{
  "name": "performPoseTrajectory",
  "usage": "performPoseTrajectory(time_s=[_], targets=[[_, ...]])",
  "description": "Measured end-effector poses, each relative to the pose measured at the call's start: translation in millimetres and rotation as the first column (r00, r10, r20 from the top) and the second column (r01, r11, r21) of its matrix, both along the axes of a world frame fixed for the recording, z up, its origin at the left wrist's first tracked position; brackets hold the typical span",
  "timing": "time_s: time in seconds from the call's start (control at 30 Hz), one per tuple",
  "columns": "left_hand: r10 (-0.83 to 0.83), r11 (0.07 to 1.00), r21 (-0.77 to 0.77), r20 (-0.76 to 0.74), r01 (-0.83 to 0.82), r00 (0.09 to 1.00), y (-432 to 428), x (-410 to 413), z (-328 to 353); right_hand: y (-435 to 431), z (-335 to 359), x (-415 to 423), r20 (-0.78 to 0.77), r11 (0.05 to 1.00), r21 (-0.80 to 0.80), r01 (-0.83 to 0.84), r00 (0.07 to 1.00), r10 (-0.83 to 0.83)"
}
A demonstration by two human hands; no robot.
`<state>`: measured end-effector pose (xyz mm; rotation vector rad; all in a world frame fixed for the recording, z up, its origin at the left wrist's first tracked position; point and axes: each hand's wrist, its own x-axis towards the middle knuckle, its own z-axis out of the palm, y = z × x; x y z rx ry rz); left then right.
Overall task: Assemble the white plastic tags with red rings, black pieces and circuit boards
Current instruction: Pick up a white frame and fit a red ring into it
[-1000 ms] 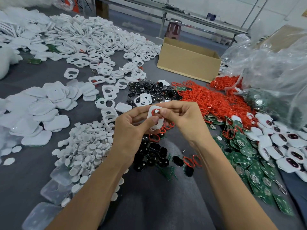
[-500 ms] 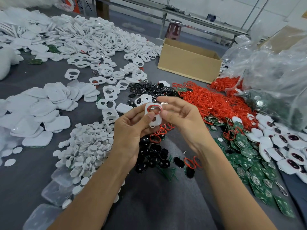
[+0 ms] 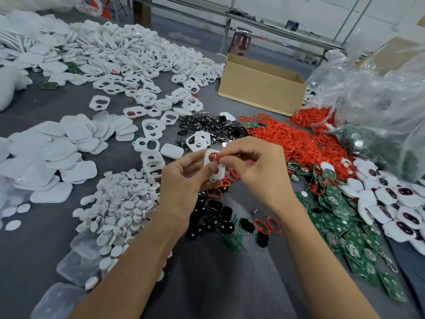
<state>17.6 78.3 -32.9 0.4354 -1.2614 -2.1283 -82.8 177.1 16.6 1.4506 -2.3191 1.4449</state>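
Note:
I hold a white plastic tag (image 3: 218, 171) up over the middle of the table, a red ring (image 3: 213, 155) lying in its upper opening. My left hand (image 3: 184, 187) grips the tag from the left, thumb on its face. From the right, my right hand (image 3: 255, 166) pinches the red ring at the tag's upper edge. Below my hands lie black pieces (image 3: 216, 215), loose red rings (image 3: 268, 225) and green circuit boards (image 3: 345, 231). A big heap of red rings (image 3: 296, 141) sits behind my right hand.
White tag frames (image 3: 147, 65) cover the far left, white covers (image 3: 57, 153) the left, round white discs (image 3: 119, 203) near my left arm. A cardboard box (image 3: 259, 88) stands at the back, clear plastic bags (image 3: 372, 107) at the right, assembled tags (image 3: 395, 203) below them.
My right hand's fingers have curled in and closed on the red ring at the tag's top opening. The tag has tilted slightly in my left hand's grip.

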Motion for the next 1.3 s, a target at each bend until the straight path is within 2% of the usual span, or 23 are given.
performPoseTrajectory(time_s=[0.13, 0.27, 0.47, 0.9, 1.3], targets=[[0.019, 1.0, 0.019, 0.004, -0.019, 1.0, -0.1, -1.0, 0.4, -2.0, -2.8, 2.5, -0.073, 0.997, -0.074, 0.037, 0.996, -0.042], [0.002, 0.999, 0.042, -0.013, -0.002, 1.0, -0.6, -0.2, 0.5, -6.4, -8.2, 6.0, -0.151, 0.996, -0.067, 0.05, 0.987, -0.06], [0.012, 0.999, 0.032, 0.003, -0.012, 1.0, -1.1, 0.9, -0.9, -5.4, -6.4, 4.5, -0.173, 0.995, -0.035, 0.094, 0.98, -0.098], [0.028, 1.0, 0.014, 0.016, -0.028, 0.999, 0.1, 1.1, 1.1, -6.1, -2.3, 8.7, -0.355, 0.997, 0.022, 0.077, 0.932, -0.064], [0.063, 0.998, 0.024, 0.025, -0.064, 0.998, 2.0, 0.8, 2.6, -10.7, -8.8, 9.8, -0.404, 0.994, 0.006, 0.111, 0.909, -0.099]])
